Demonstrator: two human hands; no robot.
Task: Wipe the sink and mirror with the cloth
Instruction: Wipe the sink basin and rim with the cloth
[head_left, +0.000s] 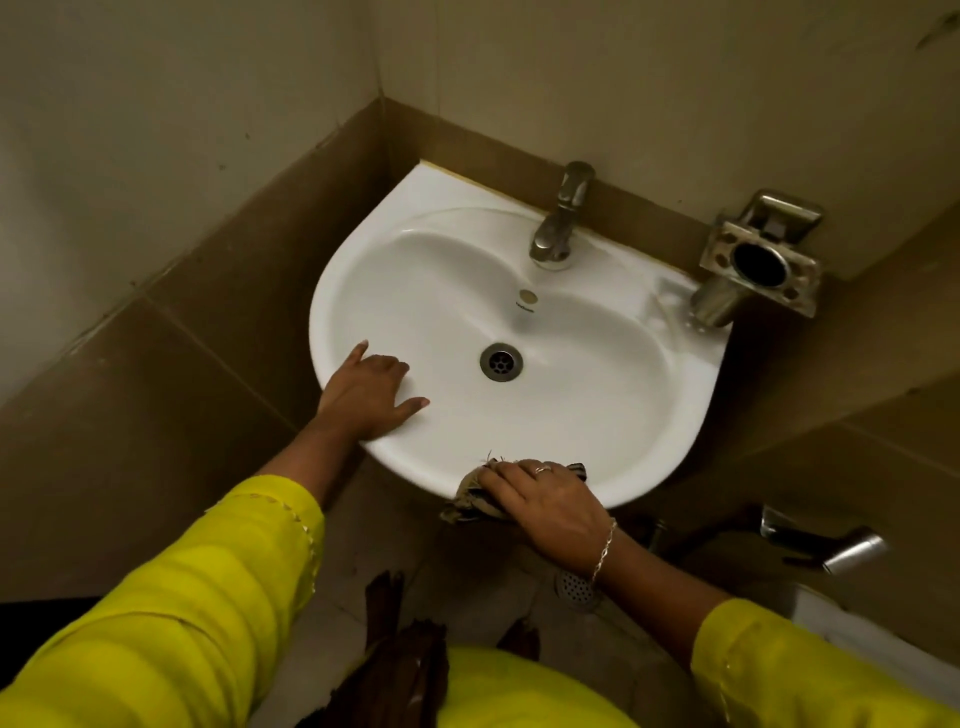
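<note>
Right hand (545, 506) presses cloth (470, 501) on sink (597, 395) front rim — left hand (371, 397) flat on left rim.

Sink (597, 415) glossy white ceramic; tap (561, 218) brushed metal; cloth (475, 499) frayed, rough weave; wall tiles (156, 415) matt brown.

Cloth (470, 501): mostly hidden beneath right hand (545, 506). Sink (691, 395) front rim: covered at the grip.

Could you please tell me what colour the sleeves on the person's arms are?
The sleeves are bright yellow, seen clearly in the head view.
</note>
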